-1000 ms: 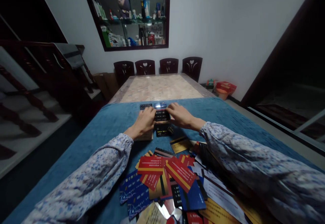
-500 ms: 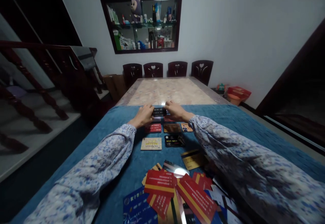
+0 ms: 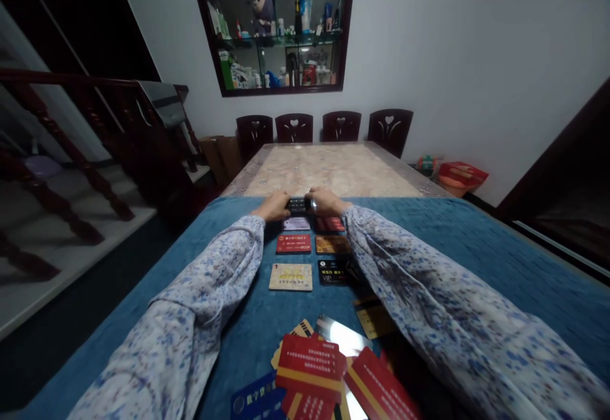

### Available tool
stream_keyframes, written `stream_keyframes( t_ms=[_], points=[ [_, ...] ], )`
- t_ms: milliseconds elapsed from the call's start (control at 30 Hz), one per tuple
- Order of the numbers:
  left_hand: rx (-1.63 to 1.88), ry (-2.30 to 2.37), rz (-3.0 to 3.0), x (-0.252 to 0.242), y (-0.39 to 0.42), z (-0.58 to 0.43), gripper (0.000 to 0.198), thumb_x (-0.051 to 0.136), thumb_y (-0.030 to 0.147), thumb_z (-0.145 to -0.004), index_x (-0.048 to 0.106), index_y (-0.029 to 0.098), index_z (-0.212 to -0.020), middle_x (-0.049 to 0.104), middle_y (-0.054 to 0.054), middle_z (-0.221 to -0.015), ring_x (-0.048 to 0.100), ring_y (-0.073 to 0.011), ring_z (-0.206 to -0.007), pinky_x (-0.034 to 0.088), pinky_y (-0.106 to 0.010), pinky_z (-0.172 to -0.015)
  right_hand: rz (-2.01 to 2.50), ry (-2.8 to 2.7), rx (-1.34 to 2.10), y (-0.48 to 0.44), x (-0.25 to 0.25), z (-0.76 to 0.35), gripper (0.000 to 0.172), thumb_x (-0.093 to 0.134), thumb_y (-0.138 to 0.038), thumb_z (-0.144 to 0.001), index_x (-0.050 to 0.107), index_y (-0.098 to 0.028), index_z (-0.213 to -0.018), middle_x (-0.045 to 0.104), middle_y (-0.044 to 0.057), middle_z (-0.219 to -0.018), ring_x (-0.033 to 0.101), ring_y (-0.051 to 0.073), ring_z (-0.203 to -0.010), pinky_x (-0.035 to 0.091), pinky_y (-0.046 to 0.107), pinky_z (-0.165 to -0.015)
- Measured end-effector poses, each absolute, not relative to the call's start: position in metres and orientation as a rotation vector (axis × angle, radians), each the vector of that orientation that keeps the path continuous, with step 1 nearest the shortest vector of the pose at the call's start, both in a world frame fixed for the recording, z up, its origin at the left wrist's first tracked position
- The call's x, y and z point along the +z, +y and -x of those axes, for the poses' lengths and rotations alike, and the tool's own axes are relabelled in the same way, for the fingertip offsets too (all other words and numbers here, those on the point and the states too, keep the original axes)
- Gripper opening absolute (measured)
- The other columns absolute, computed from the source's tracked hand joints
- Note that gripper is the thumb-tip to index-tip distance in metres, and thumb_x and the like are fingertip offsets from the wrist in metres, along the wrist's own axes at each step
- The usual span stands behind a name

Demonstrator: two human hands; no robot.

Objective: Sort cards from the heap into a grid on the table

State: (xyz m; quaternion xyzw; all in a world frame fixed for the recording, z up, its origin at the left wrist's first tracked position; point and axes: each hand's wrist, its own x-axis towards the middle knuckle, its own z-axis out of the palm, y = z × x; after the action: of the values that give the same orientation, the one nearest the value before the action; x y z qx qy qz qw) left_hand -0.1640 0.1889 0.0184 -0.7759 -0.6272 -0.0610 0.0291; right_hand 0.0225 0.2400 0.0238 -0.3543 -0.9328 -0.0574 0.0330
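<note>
At the far end of two columns of cards, a black card [image 3: 298,204] with white print lies between my hands. My left hand [image 3: 274,206] has its fingers closed at the card's left edge. My right hand [image 3: 326,202] pinches its right edge. Just nearer are a pale card [image 3: 296,223] and a pinkish-red card [image 3: 330,224]. Below them come a red card [image 3: 293,244], an orange-gold card [image 3: 331,244], a cream card [image 3: 290,277] and a black VIP card [image 3: 333,271]. My right sleeve covers part of the right column.
A loose pile of red cards [image 3: 309,363] lies near me, with a blue card [image 3: 257,399] at its left and a gold card [image 3: 374,316] partly under my right sleeve. Blue cloth [image 3: 200,267] covers this end of the stone-topped table [image 3: 324,166]. Dark chairs [image 3: 340,126] stand beyond.
My view has shifted a little. My hands have drawn slightly farther off with the black card, and the pale card and red card nearer me show more fully.
</note>
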Motion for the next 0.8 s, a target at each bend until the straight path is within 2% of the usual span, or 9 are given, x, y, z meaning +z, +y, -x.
stream_keyframes(
  t_ms=[200, 400, 667, 800],
  points=[
    [-0.204, -1.996, 2.397, 0.008, 0.208, 0.17, 0.034, 0.066, 0.016, -0.074, 0.07, 0.013, -0.108, 0.068, -0.01, -0.112, 0.063, -0.0256, -0.107, 0.05, -0.026, -0.09, 1.163, -2.885, -0.14, 0.25, 0.019, -0.015, 0.04, 0.067, -0.031, -0.085, 0.067, -0.016, -0.121, 0.064, 0.015, -0.124, 0.058, 0.029, -0.116, 0.048, 0.032, -0.087],
    [-0.196, -2.036, 2.429, 0.0, 0.219, 0.177, 0.027, 0.068, 0.016, -0.07, 0.074, 0.013, -0.097, 0.072, -0.007, -0.094, 0.067, -0.0247, -0.095, 0.051, -0.026, -0.083, 1.198, -2.908, -0.121, 0.257, 0.012, -0.008, 0.038, 0.066, -0.031, -0.083, 0.069, -0.019, -0.12, 0.065, 0.013, -0.127, 0.058, 0.029, -0.119, 0.048, 0.029, -0.088],
    [-0.226, -2.062, 2.479, -0.004, 0.224, 0.181, 0.027, 0.069, 0.018, -0.069, 0.074, 0.013, -0.095, 0.073, -0.007, -0.091, 0.066, -0.0241, -0.093, 0.051, -0.026, -0.079, 1.21, -2.937, -0.072, 0.264, 0.007, -0.006, 0.041, 0.066, -0.03, -0.083, 0.068, -0.019, -0.122, 0.066, 0.012, -0.127, 0.06, 0.027, -0.118, 0.048, 0.028, -0.088],
    [-0.24, -2.09, 2.497, -0.004, 0.225, 0.182, 0.024, 0.068, 0.019, -0.07, 0.074, 0.013, -0.092, 0.073, -0.007, -0.088, 0.066, -0.0235, -0.09, 0.051, -0.026, -0.078, 1.224, -2.941, -0.023, 0.268, 0.004, -0.007, 0.041, 0.066, -0.03, -0.082, 0.068, -0.02, -0.122, 0.069, 0.011, -0.121, 0.064, 0.024, -0.11, 0.049, 0.026, -0.086]
  ],
)
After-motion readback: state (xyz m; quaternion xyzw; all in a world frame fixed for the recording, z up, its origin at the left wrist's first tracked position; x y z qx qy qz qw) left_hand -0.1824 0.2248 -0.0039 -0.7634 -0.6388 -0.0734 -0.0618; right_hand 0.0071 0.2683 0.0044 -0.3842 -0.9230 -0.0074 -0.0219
